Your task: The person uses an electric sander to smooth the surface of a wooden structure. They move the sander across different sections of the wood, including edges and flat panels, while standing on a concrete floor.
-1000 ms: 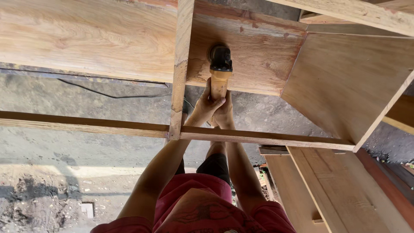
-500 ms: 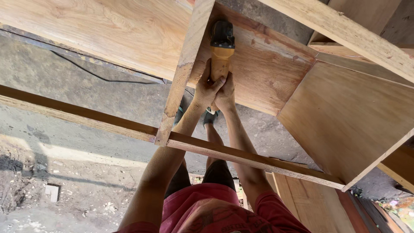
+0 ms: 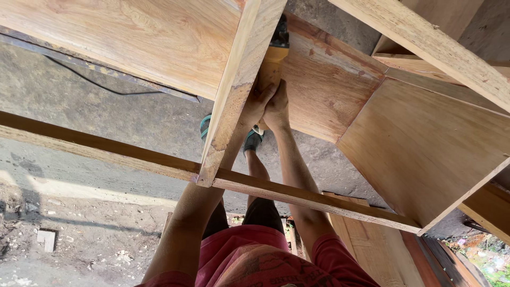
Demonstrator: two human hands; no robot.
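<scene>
Both my hands grip the yellow body of a power tool (image 3: 273,56) with a black head, pressed against the inner plywood panel (image 3: 324,95) of a wooden cabinet frame. My left hand (image 3: 254,109) is partly hidden behind the upright wooden divider (image 3: 239,90). My right hand (image 3: 277,106) wraps the handle just right of it. Both arms reach over the thin front rail (image 3: 297,195).
The cabinet's right side panel (image 3: 425,154) slopes away at right, with a wooden beam (image 3: 425,42) above it. A black cable (image 3: 106,87) runs over the concrete ground. My feet in sandals (image 3: 252,139) stand below. Wooden boards (image 3: 372,244) lie at lower right, rubble at lower left.
The view has tilted and shifted; the tool and my hands have moved up and further behind the upright divider, which now hides part of the tool's head.
</scene>
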